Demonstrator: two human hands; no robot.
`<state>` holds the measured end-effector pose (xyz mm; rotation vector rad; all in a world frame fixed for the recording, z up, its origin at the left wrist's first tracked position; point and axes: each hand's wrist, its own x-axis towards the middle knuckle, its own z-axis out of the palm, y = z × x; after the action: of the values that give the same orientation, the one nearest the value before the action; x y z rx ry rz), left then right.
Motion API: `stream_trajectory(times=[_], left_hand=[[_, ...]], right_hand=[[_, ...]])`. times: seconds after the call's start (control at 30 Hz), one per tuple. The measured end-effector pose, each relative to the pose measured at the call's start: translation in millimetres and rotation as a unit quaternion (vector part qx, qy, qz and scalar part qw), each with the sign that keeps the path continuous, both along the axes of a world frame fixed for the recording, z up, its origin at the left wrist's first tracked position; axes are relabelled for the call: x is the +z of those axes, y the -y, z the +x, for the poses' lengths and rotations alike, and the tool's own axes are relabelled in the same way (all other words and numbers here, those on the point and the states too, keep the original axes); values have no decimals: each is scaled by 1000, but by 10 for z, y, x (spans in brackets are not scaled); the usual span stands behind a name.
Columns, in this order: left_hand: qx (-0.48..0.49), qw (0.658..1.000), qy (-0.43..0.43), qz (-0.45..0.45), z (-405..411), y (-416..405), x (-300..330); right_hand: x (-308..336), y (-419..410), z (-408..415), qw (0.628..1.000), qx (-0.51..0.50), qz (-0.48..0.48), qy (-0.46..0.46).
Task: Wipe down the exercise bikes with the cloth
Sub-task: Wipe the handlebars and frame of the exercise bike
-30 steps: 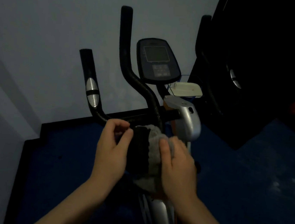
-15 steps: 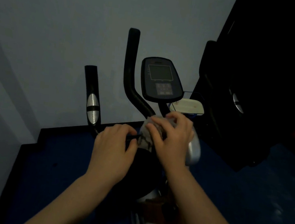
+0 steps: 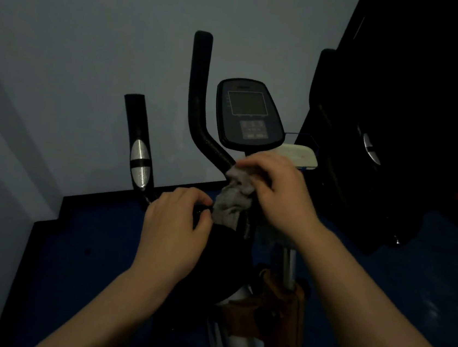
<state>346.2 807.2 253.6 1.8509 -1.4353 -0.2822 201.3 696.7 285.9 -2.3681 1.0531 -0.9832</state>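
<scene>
An exercise bike stands before me in a dim room, with a black console and black handlebars. A grey cloth is bunched around the handlebar stem just below the console. My right hand grips the cloth from the right and presses it against the bar. My left hand is closed on the horizontal bar to the left of the cloth, its fingertips touching the cloth's lower edge. The left handle with its silver pulse sensor sticks up beside it.
A grey wall lies right behind the bike, with a black skirting and blue floor below. A white tray sits behind the console. A second dark machine fills the right side. The bike's silver frame runs down between my arms.
My right hand has carried the cloth up from the lower stem to just under the console. The view has tilted down, so the bike sits lower in frame. My left hand stays on the bar.
</scene>
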Motion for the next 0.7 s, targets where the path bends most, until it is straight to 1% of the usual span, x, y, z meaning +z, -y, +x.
stream_trajectory(times=[0.03,0.13,0.27,0.37,0.47,0.53,0.6,0.7], left_hand=[[0,1000,-6,0,3,-3,0],[0,1000,-9,-2,-4,-21,5],[-4,1000,-14,-3,-25,-31,21],[2,1000,-25,-11,-30,-55,21],[3,999,-25,-21,-26,-60,21],[-1,999,-20,-27,-25,-46,17],[-2,999,-21,-27,-27,-34,20],[2,999,-27,-22,-24,-33,6]], right_hand=[[-50,-8,59,1000,0,21,7],[-317,-131,203,995,-42,58,71],[-473,-167,271,993,-81,2,86],[-585,-340,112,990,-90,-45,96],[-700,-648,-221,991,-68,-13,112],[-629,-608,-362,996,-29,14,87],[-492,-407,-311,997,-23,22,73],[-450,-288,-26,994,-39,52,92]])
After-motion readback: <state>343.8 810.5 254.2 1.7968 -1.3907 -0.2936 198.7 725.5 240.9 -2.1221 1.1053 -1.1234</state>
